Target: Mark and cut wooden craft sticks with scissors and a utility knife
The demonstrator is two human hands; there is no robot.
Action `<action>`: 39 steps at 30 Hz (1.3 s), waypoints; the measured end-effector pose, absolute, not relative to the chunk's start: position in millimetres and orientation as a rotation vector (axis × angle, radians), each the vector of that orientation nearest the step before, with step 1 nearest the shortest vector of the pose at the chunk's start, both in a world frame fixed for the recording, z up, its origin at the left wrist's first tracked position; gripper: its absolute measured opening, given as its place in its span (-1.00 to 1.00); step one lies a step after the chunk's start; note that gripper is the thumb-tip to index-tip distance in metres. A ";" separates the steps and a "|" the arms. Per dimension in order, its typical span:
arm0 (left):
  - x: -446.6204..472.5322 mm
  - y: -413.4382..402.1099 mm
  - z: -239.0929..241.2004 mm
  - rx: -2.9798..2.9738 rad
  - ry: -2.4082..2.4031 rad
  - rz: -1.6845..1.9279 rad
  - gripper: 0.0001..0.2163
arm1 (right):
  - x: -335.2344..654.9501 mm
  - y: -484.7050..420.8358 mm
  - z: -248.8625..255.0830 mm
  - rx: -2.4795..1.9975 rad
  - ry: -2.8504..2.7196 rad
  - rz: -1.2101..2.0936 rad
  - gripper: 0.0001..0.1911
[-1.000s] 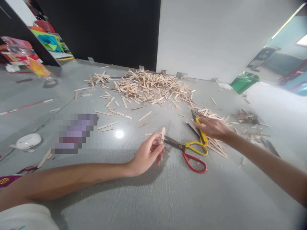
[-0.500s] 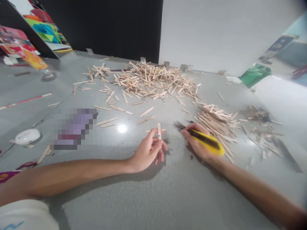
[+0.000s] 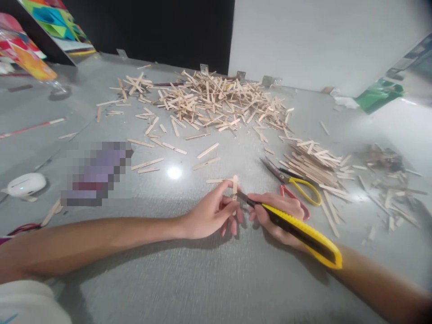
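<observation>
Between the thumb and fingers of my left hand [image 3: 214, 209] a short wooden craft stick [image 3: 235, 182] is pinched upright. My right hand [image 3: 278, 213] grips a yellow and black box cutter [image 3: 300, 231], its blade pointing left. The blade's tip meets the stick, or lies right at it, just above my left thumb. Behind the stick, another craft stick [image 3: 216, 181] lies flat on the table. Beyond my right hand rest pliers-like cutters [image 3: 278, 172] with one yellow and one red handle, partly hidden by that hand.
A large heap of craft sticks [image 3: 216, 101] lies at the back, with a stacked bundle [image 3: 312, 162] at the right. Wood scraps [image 3: 388, 180] are farther right. A white mouse [image 3: 27, 184] and a blurred-out flat object [image 3: 101, 173] sit at left. A green bin [image 3: 380, 94] stands beyond.
The box cutter has come left and turned, bringing its blade to the stick in my left hand. The cutters, earlier mostly covered by my right hand, now show. The view has shifted slightly.
</observation>
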State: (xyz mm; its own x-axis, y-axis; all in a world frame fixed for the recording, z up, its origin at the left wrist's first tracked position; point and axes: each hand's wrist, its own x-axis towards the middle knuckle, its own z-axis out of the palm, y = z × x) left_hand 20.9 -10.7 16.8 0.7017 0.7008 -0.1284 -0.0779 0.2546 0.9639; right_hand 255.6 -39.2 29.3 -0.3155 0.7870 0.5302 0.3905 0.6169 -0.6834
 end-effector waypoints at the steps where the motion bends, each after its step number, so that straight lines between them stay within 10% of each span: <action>1: 20.8 -10.8 17.0 1.207 0.616 0.576 -0.80 | 256.1 -38.5 30.2 -0.926 -1.942 0.552 -0.77; 39: 20.7 -18.9 11.0 1.409 0.757 0.565 -0.84 | 246.2 -46.2 24.4 -1.038 -1.909 0.619 -0.78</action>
State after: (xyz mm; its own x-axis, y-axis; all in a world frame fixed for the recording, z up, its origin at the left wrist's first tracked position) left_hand 20.7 -18.9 11.0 0.6512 0.7473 -0.1320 0.0867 0.0995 0.9913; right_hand 246.2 -46.2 24.4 -0.2906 0.8462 0.4467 0.4231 0.5323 -0.7332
